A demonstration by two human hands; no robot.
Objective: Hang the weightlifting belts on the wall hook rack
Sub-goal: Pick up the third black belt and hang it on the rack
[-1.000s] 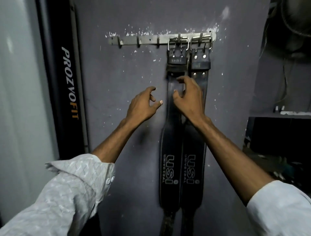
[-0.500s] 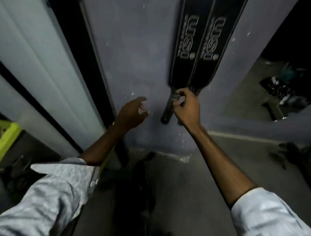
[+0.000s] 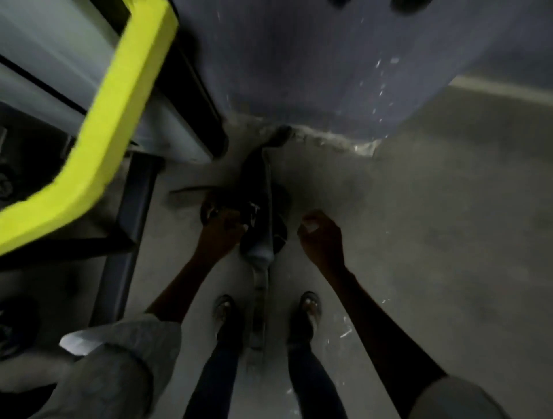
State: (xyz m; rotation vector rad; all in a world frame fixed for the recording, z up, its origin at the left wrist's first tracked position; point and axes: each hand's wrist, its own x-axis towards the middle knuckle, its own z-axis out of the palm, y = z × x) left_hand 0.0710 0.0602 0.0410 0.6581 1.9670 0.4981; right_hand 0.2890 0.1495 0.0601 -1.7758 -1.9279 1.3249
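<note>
I am looking straight down at the floor. A dark weightlifting belt [image 3: 257,215] lies on the grey floor by the wall's foot, and its narrow strap [image 3: 258,299] runs back between my feet. My left hand [image 3: 221,231] is low at the belt's left edge with fingers curled against it; blur hides whether it grips. My right hand [image 3: 320,236] hovers just right of the belt, fingers curled in, holding nothing. Two dark tips of the hung belts [image 3: 338,2] show at the top edge. The hook rack is out of view.
A yellow padded bar [image 3: 113,119] on a dark machine frame [image 3: 128,227] stands close at the left. The blue-grey wall [image 3: 314,68] meets the floor just ahead. My two shoes [image 3: 224,311] stand either side of the strap.
My view has swung down from the hung belts to the floor. My right hand let go of the hanging belt's end, and both hands dropped toward a belt lying on the floor.
</note>
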